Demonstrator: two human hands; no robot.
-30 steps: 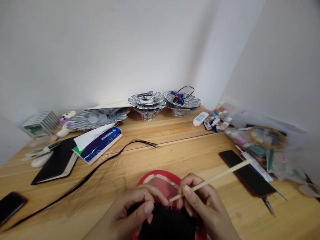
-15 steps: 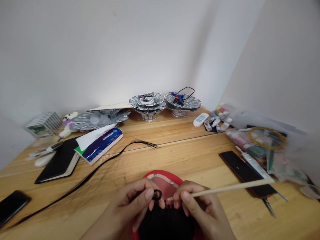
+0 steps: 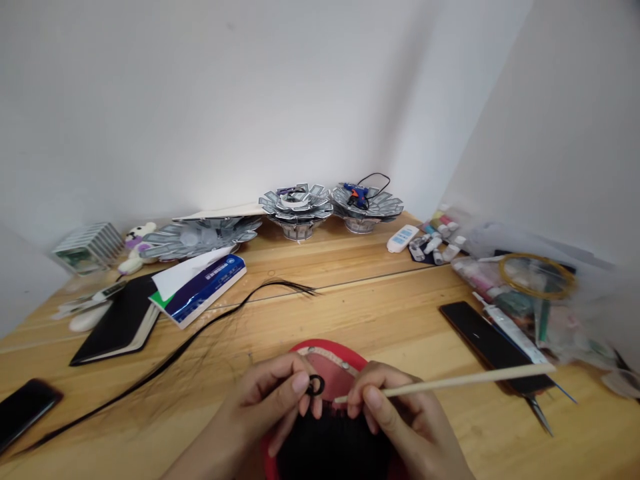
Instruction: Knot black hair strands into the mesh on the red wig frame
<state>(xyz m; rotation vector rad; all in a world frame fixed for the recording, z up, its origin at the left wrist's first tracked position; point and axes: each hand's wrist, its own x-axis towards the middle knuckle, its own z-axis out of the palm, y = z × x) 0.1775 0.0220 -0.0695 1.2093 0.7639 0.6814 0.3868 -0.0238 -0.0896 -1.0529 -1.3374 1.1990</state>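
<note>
At the bottom middle is a red form (image 3: 345,352) with a pinkish mesh panel, pins along its rim and a mass of black hair (image 3: 333,447) over its near part. My left hand (image 3: 277,400) pinches a small black loop of hair (image 3: 316,385) above the mesh edge. Between the fingers of my right hand (image 3: 395,407) is a thin pale stick (image 3: 465,381), its tip touching or close to the mesh at the hairline. The stick's long end points right, over a phone.
A long black hair strand (image 3: 185,345) lies across the left of the wooden table. Left are a black notebook (image 3: 117,323), a blue pack (image 3: 207,290) and a phone (image 3: 27,413). Right are a dark phone (image 3: 493,343) and plastic bags (image 3: 565,320). Petalled bowls (image 3: 296,213) stand behind.
The black loop shows a little more clearly beside my left fingertips. The stick's far end has shifted slightly right and down. Both hands are otherwise nearly where they were.
</note>
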